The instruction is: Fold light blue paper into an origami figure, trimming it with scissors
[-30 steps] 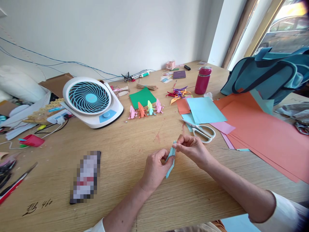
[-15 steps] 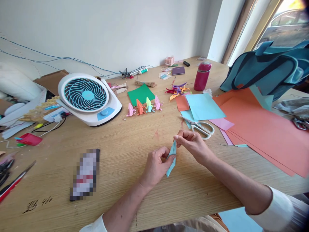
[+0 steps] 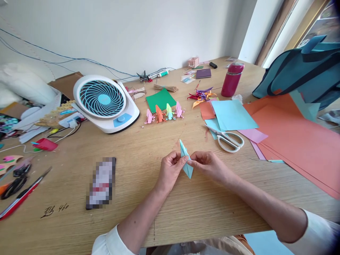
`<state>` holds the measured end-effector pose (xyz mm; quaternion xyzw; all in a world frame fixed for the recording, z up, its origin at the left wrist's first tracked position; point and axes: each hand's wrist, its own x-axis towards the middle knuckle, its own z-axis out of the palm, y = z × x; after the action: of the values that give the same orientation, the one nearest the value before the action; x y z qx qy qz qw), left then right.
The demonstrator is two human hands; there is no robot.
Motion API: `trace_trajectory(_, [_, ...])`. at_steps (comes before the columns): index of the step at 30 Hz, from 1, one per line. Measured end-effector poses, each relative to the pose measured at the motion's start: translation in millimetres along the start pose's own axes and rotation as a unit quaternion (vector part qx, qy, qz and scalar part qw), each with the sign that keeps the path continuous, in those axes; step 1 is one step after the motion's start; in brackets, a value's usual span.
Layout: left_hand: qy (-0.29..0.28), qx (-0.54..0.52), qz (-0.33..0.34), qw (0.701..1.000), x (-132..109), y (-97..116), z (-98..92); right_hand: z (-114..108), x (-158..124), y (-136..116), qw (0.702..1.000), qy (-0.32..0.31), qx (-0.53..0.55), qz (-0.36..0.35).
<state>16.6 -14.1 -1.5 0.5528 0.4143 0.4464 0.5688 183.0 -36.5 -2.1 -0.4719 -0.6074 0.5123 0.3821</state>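
Note:
A light blue piece of folded paper (image 3: pixel 188 170), long and pointed at both ends, is held up over the table between my hands. My left hand (image 3: pixel 171 168) pinches it from the left, thumb across its front. From the right, my right hand (image 3: pixel 208 164) grips its edge between thumb and fingers. Beyond my hands stand several small folded paper figures (image 3: pixel 159 114) in pink, orange and green, in front of a green paper sheet (image 3: pixel 160 100). White-handled scissors (image 3: pixel 230 141) lie to the right of my right hand, partly on light blue paper (image 3: pixel 233 115).
A white fan (image 3: pixel 106 102) stands at the back left. A blurred-out flat object (image 3: pixel 101 183) lies left of my hands. A red bottle (image 3: pixel 232 80), large orange sheets (image 3: pixel 300 141) and a teal bag (image 3: pixel 297 71) are on the right. A red-handled knife (image 3: pixel 23 196) lies far left.
The folded paper has turned so its upper tip leans left. My right hand has moved from its top end down to its right edge. The view has shifted slightly left.

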Motion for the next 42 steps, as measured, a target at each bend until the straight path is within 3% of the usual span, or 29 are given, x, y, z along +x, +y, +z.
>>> trace_trajectory(11, [-0.058,0.014,-0.045,0.997,3.1,-2.1,-8.3,-0.5,-2.8,-0.8,0.999,0.019,-0.04,-0.019])
trace_trajectory(18, [-0.026,0.022,-0.005,0.999,0.6,2.0,-5.1,2.1,0.6,-0.7,1.0,-0.002,0.024,0.01])
trace_trajectory(24, [-0.044,-0.043,-0.064,0.996,-0.1,4.7,-2.9,2.3,-0.1,-0.2,1.0,0.002,0.018,0.011])
trace_trajectory(30, [-0.079,-0.024,-0.101,0.992,2.5,7.7,-8.4,-0.1,1.5,5.4,0.999,0.011,0.038,0.009])
trace_trajectory(42, [-0.062,0.037,-0.019,0.997,0.8,3.3,-8.4,0.2,1.0,6.8,0.999,0.008,0.044,-0.008])
